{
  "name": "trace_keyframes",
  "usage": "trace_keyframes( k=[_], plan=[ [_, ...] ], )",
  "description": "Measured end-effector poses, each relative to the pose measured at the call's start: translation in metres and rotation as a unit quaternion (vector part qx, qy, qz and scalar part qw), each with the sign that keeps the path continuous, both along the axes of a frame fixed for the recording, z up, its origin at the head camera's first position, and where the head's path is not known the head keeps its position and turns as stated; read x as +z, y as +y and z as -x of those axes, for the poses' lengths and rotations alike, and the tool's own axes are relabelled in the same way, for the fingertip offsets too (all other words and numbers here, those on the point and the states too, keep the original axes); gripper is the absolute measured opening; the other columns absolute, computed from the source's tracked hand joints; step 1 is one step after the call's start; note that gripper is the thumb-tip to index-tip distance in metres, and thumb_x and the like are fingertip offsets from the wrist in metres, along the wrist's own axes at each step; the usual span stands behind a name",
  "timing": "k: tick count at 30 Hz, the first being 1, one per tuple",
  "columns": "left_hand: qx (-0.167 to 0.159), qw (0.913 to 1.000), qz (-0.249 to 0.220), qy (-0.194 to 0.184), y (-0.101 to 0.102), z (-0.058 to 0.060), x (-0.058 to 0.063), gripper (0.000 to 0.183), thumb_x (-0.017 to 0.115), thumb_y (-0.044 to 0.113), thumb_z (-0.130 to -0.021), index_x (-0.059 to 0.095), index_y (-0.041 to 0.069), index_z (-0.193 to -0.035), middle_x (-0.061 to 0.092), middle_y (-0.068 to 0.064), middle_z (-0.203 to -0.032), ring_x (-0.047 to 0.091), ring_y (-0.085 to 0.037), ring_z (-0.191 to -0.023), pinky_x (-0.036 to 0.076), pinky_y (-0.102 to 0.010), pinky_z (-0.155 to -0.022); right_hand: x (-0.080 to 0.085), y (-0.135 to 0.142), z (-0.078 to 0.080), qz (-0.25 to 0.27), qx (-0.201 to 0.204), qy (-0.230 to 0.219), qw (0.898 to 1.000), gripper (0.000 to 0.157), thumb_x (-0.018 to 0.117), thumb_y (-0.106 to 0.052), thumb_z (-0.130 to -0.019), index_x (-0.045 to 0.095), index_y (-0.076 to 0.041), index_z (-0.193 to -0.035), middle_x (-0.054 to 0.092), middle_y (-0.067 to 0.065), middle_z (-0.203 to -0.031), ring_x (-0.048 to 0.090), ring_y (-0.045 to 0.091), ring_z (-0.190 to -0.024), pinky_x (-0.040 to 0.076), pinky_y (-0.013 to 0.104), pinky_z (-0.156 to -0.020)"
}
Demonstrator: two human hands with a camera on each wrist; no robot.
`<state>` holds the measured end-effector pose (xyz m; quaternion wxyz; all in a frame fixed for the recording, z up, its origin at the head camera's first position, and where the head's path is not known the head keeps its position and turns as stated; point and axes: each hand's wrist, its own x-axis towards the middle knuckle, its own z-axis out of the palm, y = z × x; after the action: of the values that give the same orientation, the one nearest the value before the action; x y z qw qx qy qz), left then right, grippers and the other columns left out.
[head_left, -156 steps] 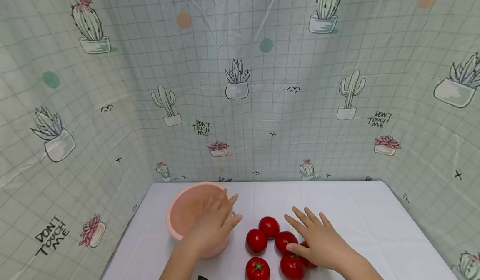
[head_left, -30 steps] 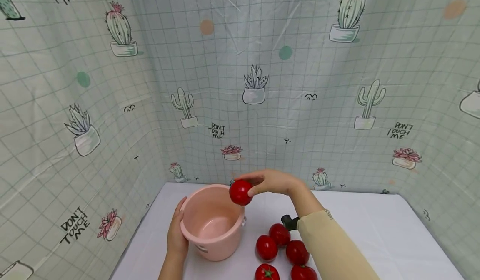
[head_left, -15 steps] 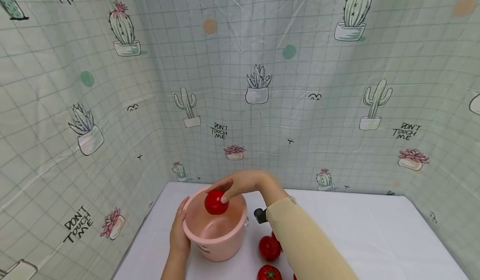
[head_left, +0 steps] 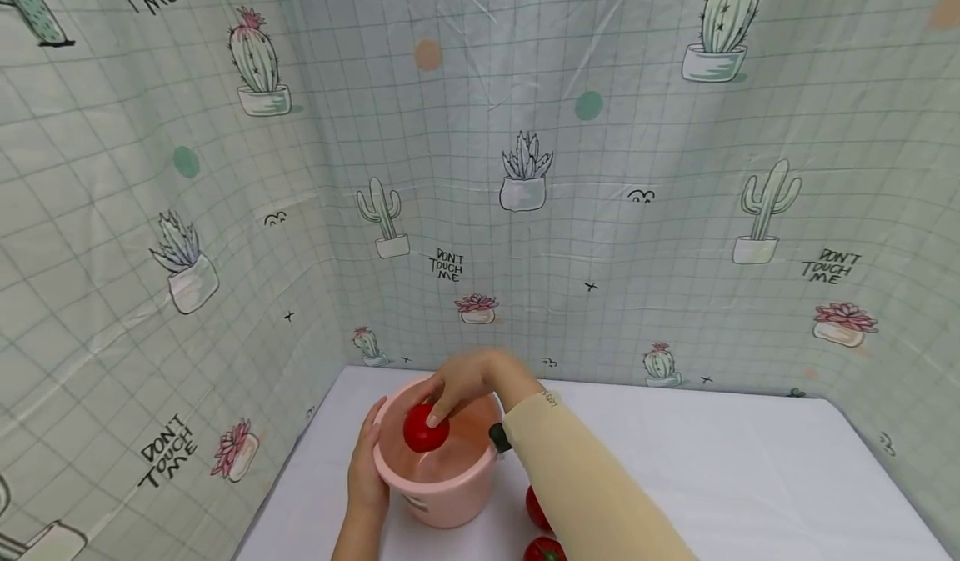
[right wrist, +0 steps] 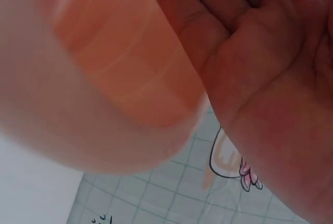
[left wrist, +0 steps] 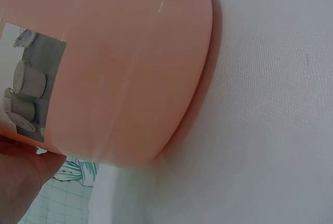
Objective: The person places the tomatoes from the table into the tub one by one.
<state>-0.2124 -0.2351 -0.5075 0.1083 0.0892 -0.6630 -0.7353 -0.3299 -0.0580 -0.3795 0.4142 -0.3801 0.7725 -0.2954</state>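
A pink plastic bucket point(head_left: 450, 504) stands upright on the white-covered table. My left hand point(head_left: 367, 471) holds its left side, with the fingers up at the rim; in the left wrist view that hand point(left wrist: 26, 180) lies against the wall below a picture label. My right hand point(head_left: 467, 380) reaches over the back rim and grips a red tomato point(head_left: 426, 429) inside the bucket opening, above the bottom. The right wrist view shows the palm point(right wrist: 265, 89) beside the bucket's rim point(right wrist: 119, 156); the tomato is out of that view.
Two more tomatoes, one plain point(head_left: 536, 511) and one with a green calyx point(head_left: 545, 549), show right of the bucket, partly behind the right sleeve point(head_left: 585, 478). A black wrist device point(head_left: 499, 438) sits under the right wrist. Cactus-print cloth point(head_left: 585, 236) stands around the table point(head_left: 712, 461).
My right hand has carried the tomato left, from over the bucket's right rim down into its opening. My left hand stays on the bucket. The sleeve now covers more of the other tomatoes.
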Motion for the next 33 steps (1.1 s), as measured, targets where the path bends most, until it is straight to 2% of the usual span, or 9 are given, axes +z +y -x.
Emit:
trace_keyframes(
  k=[5,10,16,18,20,23,25,29,33],
  plan=[
    [0.008,0.9999,0.009,-0.003,0.0,-0.002,0.002,0.049,0.029,0.047,-0.105,0.035,0.036,-0.152,0.032,0.008,-0.161,0.027,-0.019,-0.15,0.033,-0.039,-0.116,-0.003,-0.004,-0.004,-0.049,0.029,0.042,0.997,0.037,0.073,-0.024,-0.089,0.068,-0.028,-0.125,0.065,-0.011,-0.115,0.061,0.008,-0.106,0.054,0.031,-0.097],
    [0.004,1.0,0.008,-0.001,0.001,-0.003,0.002,0.049,0.028,0.046,-0.105,0.034,0.034,-0.153,0.032,0.009,-0.16,0.026,-0.017,-0.15,0.031,-0.035,-0.117,-0.007,-0.009,-0.006,-0.071,0.051,0.059,0.994,0.037,0.07,-0.025,-0.09,0.066,-0.028,-0.127,0.063,-0.012,-0.118,0.059,0.006,-0.108,0.052,0.028,-0.099],
    [0.004,0.9999,0.009,-0.007,0.003,-0.001,0.0,0.05,0.029,0.047,-0.105,0.034,0.034,-0.153,0.032,0.009,-0.161,0.026,-0.017,-0.15,0.03,-0.038,-0.118,-0.011,-0.007,-0.007,-0.098,0.006,-0.002,0.995,0.035,0.074,-0.018,-0.087,0.069,-0.024,-0.121,0.063,-0.005,-0.116,0.06,0.016,-0.11,0.051,0.04,-0.104],
    [0.008,0.9999,0.011,-0.007,0.003,-0.001,0.0,0.05,0.029,0.047,-0.105,0.035,0.033,-0.153,0.032,0.008,-0.16,0.027,-0.017,-0.15,0.031,-0.035,-0.118,-0.012,-0.005,-0.007,-0.093,0.002,-0.016,0.996,0.035,0.073,-0.016,-0.088,0.069,-0.021,-0.122,0.063,-0.005,-0.116,0.06,0.017,-0.111,0.05,0.042,-0.105],
    [0.01,0.9999,0.009,-0.007,0.003,0.0,0.0,0.05,0.028,0.047,-0.105,0.035,0.032,-0.153,0.033,0.008,-0.16,0.027,-0.016,-0.149,0.034,-0.026,-0.114,-0.013,-0.004,-0.007,-0.084,0.011,-0.013,0.996,0.035,0.071,-0.017,-0.089,0.068,-0.02,-0.124,0.064,-0.006,-0.116,0.061,0.016,-0.11,0.051,0.041,-0.104],
    [0.008,1.0,-0.002,0.0,0.002,0.0,0.0,0.051,0.027,0.045,-0.105,0.035,0.029,-0.153,0.033,0.008,-0.16,0.026,-0.015,-0.149,0.037,-0.011,-0.105,-0.013,-0.002,-0.006,-0.073,0.017,-0.001,0.997,0.033,0.069,-0.019,-0.091,0.069,-0.019,-0.124,0.066,-0.007,-0.113,0.061,0.014,-0.107,0.052,0.04,-0.102],
    [0.0,0.9999,-0.01,0.007,0.001,0.0,0.0,0.051,0.026,0.044,-0.106,0.034,0.027,-0.154,0.032,0.006,-0.161,0.025,-0.015,-0.15,0.036,-0.007,-0.102,-0.013,-0.001,-0.006,-0.072,0.025,0.017,0.997,0.033,0.068,-0.02,-0.091,0.069,-0.02,-0.124,0.066,-0.009,-0.112,0.058,0.01,-0.108,0.052,0.037,-0.102],
    [-0.005,0.9999,-0.011,0.008,0.001,0.001,0.001,0.052,0.025,0.043,-0.106,0.033,0.026,-0.154,0.031,0.005,-0.161,0.024,-0.015,-0.15,0.035,-0.011,-0.107,-0.014,0.0,-0.003,-0.064,0.02,0.029,0.997,0.033,0.068,-0.022,-0.091,0.07,-0.021,-0.123,0.064,-0.01,-0.114,0.056,0.01,-0.11,0.052,0.035,-0.101],
    [0.005,0.9999,0.003,-0.009,0.0,0.001,0.001,0.052,0.026,0.047,-0.105,0.033,0.03,-0.154,0.031,0.008,-0.161,0.025,-0.015,-0.15,0.035,-0.016,-0.11,-0.014,0.002,-0.003,-0.047,0.012,0.006,0.999,0.034,0.067,-0.023,-0.093,0.068,-0.019,-0.126,0.065,-0.009,-0.116,0.059,0.01,-0.111,0.052,0.036,-0.103]
  ],
)
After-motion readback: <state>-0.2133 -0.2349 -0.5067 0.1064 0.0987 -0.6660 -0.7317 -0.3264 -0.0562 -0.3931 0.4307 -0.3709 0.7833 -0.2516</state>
